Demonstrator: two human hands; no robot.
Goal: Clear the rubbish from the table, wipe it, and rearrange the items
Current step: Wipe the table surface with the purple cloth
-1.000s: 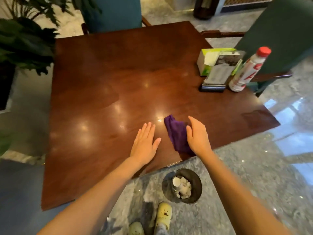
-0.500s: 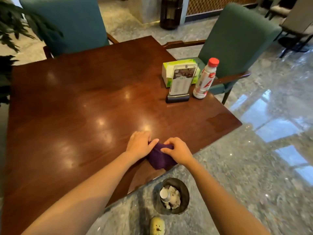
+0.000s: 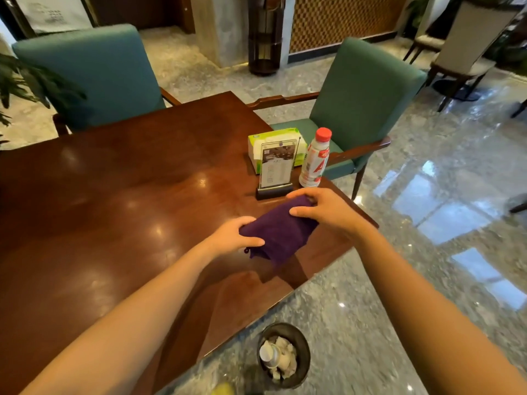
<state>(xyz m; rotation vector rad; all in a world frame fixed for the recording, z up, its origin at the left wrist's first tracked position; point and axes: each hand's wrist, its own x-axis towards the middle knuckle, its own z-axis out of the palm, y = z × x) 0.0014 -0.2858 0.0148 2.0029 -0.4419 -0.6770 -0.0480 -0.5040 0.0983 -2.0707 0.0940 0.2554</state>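
Half a second ago both hands pinched the purple cloth low at the near edge of the table; now the folded purple cloth (image 3: pixel 281 228) is lifted above the glossy dark brown wooden table (image 3: pixel 114 201) and has moved toward 1 o'clock, close to the standing items. The left hand (image 3: pixel 232 238) grips its near-left end, thumb over the top and fingers curled beneath, while the right hand (image 3: pixel 322 209) clasps the far-right end, thumb on the near side and fingers wrapped over the far side — both closed on the fabric, which sags a little between them. A second ago it lay flat on the wood with the palms spread beside it. Counted: one cloth, one green-and-white tissue box (image 3: pixel 273 148), one clear upright menu stand on a dark base (image 3: pixel 275 173), one white plastic bottle with a red cap (image 3: pixel 315 159), all grouped at 1 o'clock near the table's right corner; two teal upholstered armchairs (image 3: pixel 362 101) beyond the far edges; one round dark waste bin (image 3: pixel 283 354) on the marble floor at 6 o'clock, holding crumpled paper and a small bottle. The menu stand hides part of the tissue box, its print too small to read. A yellow shape at the bottom edge is cut off — unidentifiable.
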